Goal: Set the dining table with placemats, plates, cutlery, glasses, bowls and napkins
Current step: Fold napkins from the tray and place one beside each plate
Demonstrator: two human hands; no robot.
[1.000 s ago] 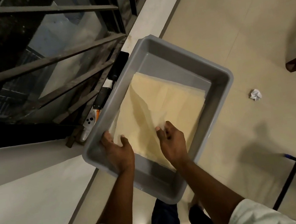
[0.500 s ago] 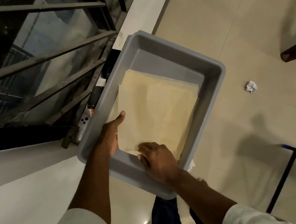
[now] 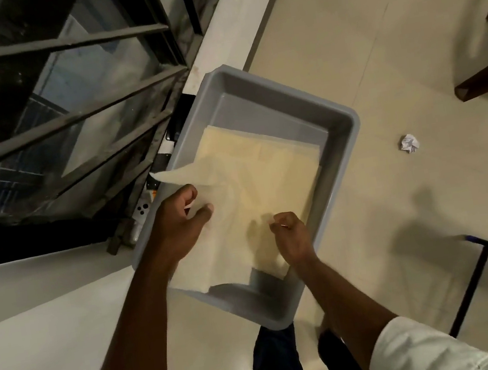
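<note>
Pale tiled floor [image 3: 372, 36] is seen from above, with a dark barred window [image 3: 63, 101] at far left and a white sill below it. Just beside the bars a grey bin [image 3: 345, 124] is set on the floor, holding a stack of cream placemats [image 3: 266, 174]. The top sheet is pinched at its left edge by the left hand [image 3: 177, 217], thumb and fingers curled on it, one corner lifted past the bin's left wall. The near edge of the same sheet is gripped by the right hand [image 3: 292, 238], fingers clenched on the fabric. A crumpled paper [image 3: 408, 143] lies further right, well apart from the bin, and a dark wooden furniture edge [image 3: 487, 75] is seen at far right. Likely step: placemats being pulled out, table setting barely begun. Risk: thin sheets may cling, so several could be dragged up together, or the held one creased or snagged on the wall.
</note>
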